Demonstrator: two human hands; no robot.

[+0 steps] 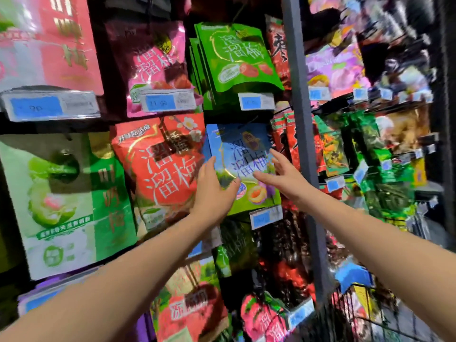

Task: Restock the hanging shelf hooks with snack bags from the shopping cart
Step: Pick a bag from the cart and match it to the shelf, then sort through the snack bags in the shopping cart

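- Fingers (209,166) of my left hand (214,188) lie straight along the lower left edge of the blue bag (243,154), with the thumb across its front. They look relaxed, not clamped on it.
- Head view, right side: my right hand (281,174) is spread wide. One finger reaches up the bag's right edge and another points across its face. It grips nothing, and I cannot tell whether the tips touch the film or hover just off it.
- The bag hangs in the middle row, between the red bag (160,164) and the grey post (299,119), with its top under the dark hook (249,119). Blur hides whether the hole is fully seated on the wire.
- A price tag (266,217) sits just below the bag's bottom corner.
- The cart (357,304) shows at lower right as a wire rim with more packets inside, well apart from both hands.
- My read of the step: this bag is being settled on its hook, squared up between both palms.
- Next, I would check that it hangs free and faces front, then draw both hands back and swing down right to the cart for another packet, keeping my forearms clear of the tag.
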